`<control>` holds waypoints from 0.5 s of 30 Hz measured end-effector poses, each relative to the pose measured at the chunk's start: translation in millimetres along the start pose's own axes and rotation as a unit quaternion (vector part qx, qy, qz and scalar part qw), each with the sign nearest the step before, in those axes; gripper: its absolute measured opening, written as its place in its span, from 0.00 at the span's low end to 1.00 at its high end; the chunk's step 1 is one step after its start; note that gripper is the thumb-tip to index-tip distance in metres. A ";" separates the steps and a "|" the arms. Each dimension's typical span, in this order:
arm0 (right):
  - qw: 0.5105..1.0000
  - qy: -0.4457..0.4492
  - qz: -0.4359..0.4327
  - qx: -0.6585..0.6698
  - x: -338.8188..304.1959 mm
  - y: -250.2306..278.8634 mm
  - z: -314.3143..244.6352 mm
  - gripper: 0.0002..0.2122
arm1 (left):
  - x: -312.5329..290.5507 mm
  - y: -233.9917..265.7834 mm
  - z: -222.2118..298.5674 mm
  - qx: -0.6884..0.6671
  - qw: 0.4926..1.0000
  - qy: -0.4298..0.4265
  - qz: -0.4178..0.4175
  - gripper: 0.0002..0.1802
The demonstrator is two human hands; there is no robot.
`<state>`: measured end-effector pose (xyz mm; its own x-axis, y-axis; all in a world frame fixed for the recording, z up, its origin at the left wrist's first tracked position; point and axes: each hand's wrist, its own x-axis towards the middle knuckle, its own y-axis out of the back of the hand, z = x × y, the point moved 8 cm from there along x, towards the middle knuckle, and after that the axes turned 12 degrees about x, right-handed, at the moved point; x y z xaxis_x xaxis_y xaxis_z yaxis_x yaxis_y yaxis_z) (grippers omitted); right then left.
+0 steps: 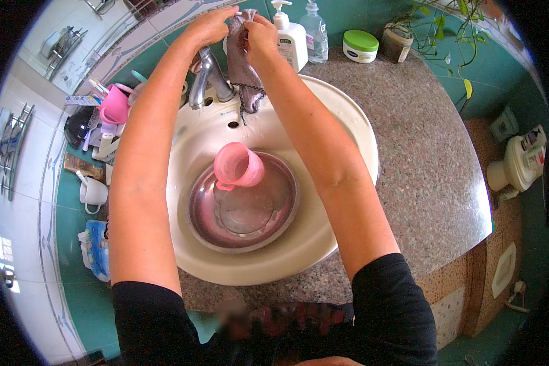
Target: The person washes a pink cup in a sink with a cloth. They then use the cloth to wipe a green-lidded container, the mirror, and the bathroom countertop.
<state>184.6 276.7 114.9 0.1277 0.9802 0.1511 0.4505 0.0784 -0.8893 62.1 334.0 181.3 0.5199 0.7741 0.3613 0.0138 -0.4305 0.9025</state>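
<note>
Beyond the faucet (210,76), both arms reach up to a damp-looking grey-purple cloth (244,70) with dark stitched edging. My left hand (208,29) is closed with its fingertips at the cloth's upper corner. My right hand (262,36) pinches the cloth's top from the other side. The cloth hangs down beside the faucet, its lower edge over the sink's back rim. In the cream sink (256,268) below stands a round metal basin (195,235) with water in it. A pink plastic mug (229,166) leans tilted at the basin's far side.
Behind my right hand stand a white pump bottle (293,46), a clear bottle (314,33), a green-lidded tub (360,46) and a jar (398,44). Left of the sink are a pink cup (114,105), a white mug (93,192) and a blue packet (96,247). A granite counter (421,152) extends right.
</note>
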 end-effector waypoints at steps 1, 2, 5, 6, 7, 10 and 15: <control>1.000 0.001 0.001 -0.002 1.9 2.1 0.7 0.12 | -1.7 0.4 3.8 -0.002 1.000 -0.004 0.005 0.33; 1.000 -0.001 -0.004 -0.004 3.7 2.7 2.1 0.13 | -3.1 1.8 7.3 -0.004 1.000 -0.008 0.010 0.33; 1.000 -0.015 -0.013 0.000 -1.0 -2.9 12.1 0.13 | -16.7 8.2 0.1 -0.005 1.000 -0.004 0.014 0.34; 1.000 -0.014 -0.010 -0.003 1.3 2.8 10.1 0.13 | -18.6 11.2 14.5 -0.010 1.000 -0.005 0.015 0.34; 1.000 -0.006 -0.004 -0.011 7.3 14.1 3.5 0.13 | -18.8 16.9 38.3 -0.024 0.999 0.028 0.015 0.29; 1.000 -0.003 -0.006 -0.001 5.4 12.1 4.9 0.13 | -28.3 27.0 39.0 -0.021 0.997 0.075 0.004 0.25; 0.999 0.005 -0.008 -0.044 5.4 16.3 -2.9 0.12 | -23.7 21.8 42.3 -0.012 0.995 0.084 -0.050 0.28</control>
<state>195.2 282.7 102.4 0.1286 0.9772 0.1692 0.5288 0.0767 -0.8452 86.2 286.6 182.5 0.3672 0.8797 0.3022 0.0370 -0.3385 0.9402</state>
